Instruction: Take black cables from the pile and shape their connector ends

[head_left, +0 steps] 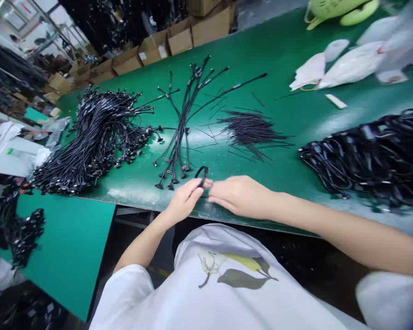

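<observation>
My left hand [184,199] grips a small coiled loop of black cable [201,175] between thumb and fingers at the near edge of the green work mat [248,59]. My right hand [241,197] lies just beside it, its fingertips meeting the left fingers; its palm side is hidden. Beyond the hands lie a loose bunch of black cables with connectors [181,126] and a spray of thin short black wires [251,133]. A large heap of black cables [99,137] sits to the left, and a coiled black heap [368,160] sits to the right.
Cardboard boxes [181,36] line the mat's far edge. White plastic bags [351,64] and a light green object [340,9] lie at the far right. A lower green board [65,247] holds more black cables [20,229] at the left.
</observation>
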Available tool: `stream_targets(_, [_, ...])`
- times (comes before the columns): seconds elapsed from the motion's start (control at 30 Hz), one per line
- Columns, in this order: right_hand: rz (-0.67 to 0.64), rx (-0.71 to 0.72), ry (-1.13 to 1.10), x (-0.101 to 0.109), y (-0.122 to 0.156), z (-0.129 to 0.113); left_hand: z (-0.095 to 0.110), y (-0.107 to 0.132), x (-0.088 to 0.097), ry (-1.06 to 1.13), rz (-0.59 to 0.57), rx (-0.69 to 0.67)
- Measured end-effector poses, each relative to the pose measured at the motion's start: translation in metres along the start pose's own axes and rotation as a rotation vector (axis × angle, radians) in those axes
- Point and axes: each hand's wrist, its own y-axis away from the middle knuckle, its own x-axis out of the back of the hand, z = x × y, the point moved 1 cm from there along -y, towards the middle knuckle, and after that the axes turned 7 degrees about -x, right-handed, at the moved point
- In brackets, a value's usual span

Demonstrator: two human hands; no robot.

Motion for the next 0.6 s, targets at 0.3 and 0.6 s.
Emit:
stream_targets(0.3, [0.355, -0.404, -0.969, -0.041, -0.033, 0.029, -0.006, 0.003, -0.012, 0.397, -0.030, 0.156])
stream_targets(0.6, [0.089, -0.492, -1.643, -0.047, -0.021, 0.009, -0.019, 0.025, -0.017, 0.492, 0.078, 0.257])
